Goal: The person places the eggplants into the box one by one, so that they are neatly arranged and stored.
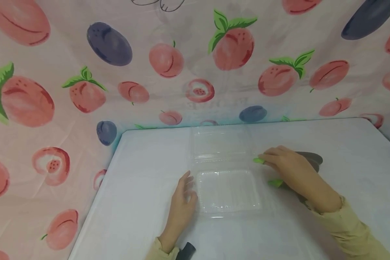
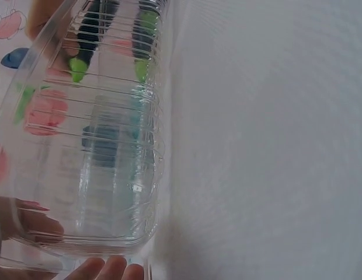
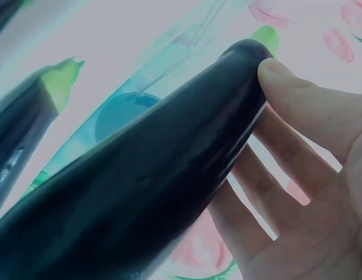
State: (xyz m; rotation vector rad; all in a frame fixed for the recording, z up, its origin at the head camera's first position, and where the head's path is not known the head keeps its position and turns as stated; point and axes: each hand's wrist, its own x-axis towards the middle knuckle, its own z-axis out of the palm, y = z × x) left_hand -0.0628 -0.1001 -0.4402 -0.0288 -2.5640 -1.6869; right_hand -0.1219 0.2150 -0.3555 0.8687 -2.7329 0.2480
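My right hand (image 1: 290,169) pinches a dark eggplant (image 3: 140,157) near its green stem end, thumb on one side and fingers on the other. The eggplant slants across the right wrist view, raised over the others. A second eggplant (image 3: 20,122) with a green tip lies beside it, and a corner of another (image 3: 3,14) shows. To the left stands a clear plastic clamshell box (image 1: 225,172), its lid (image 1: 222,144) folded back towards the wall. My left hand (image 1: 182,202) rests at the box's left side with fingers extended, fingertips (image 2: 114,265) right at the plastic.
A white table (image 1: 143,180) bears everything, with its back edge against a fruit-print cloth (image 1: 182,36). The cloth also hangs along the left side. A black strap piece (image 1: 186,251) shows by the left sleeve (image 1: 160,251).
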